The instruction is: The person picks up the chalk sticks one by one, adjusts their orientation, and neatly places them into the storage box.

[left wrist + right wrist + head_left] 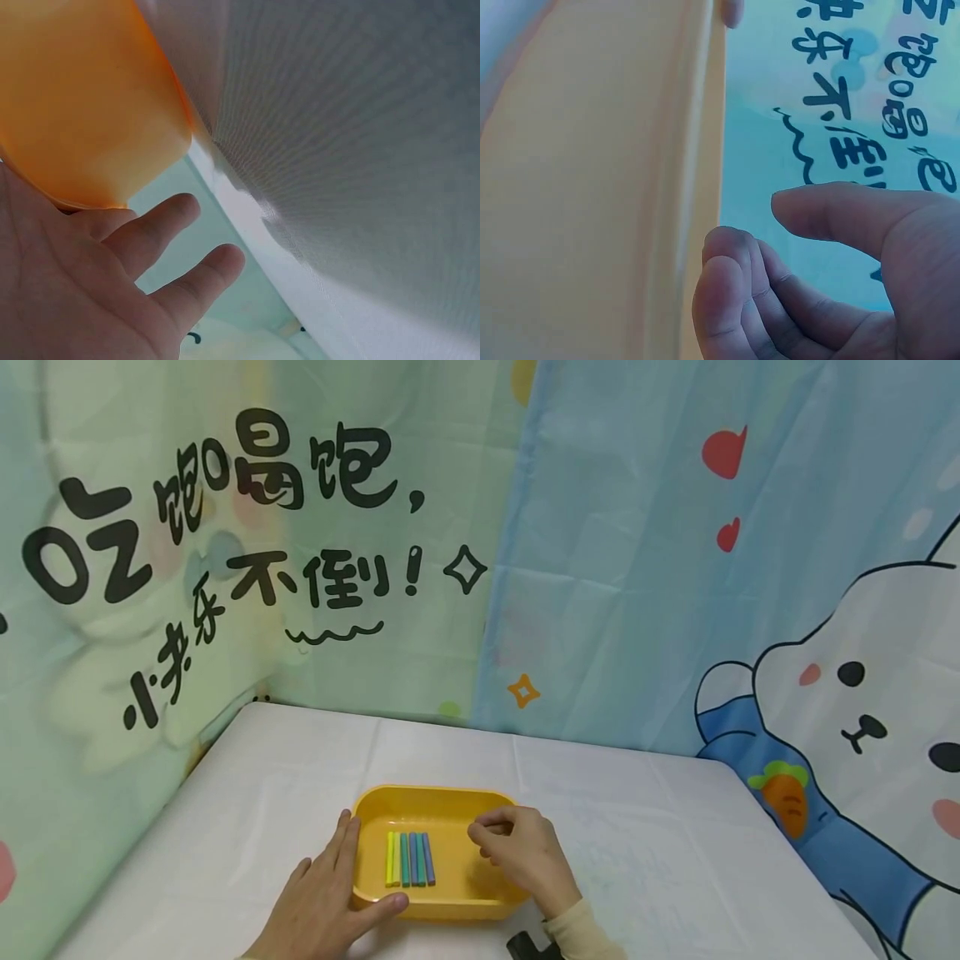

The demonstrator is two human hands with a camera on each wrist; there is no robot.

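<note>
A yellow tray (442,910) stands near the front of the table. On its floor, left of the middle, several slim coloured sticks (410,860) lie side by side: yellow, green and purple. My left hand (322,893) rests against the tray's left end, fingers straight, thumb by the front rim. The left wrist view shows its spread fingers (150,236) beside the tray wall (97,97). Over the tray's right part hovers my right hand (517,852), fingers loosely bent. In the right wrist view its thumb and fingertips are apart with nothing visible between them.
White cloth (660,860) covers the table. A printed curtain (615,568) with lettering and a cartoon animal hangs behind and along the left side. A black object (532,946) sits by the right wrist, partly cut off by the frame's lower edge.
</note>
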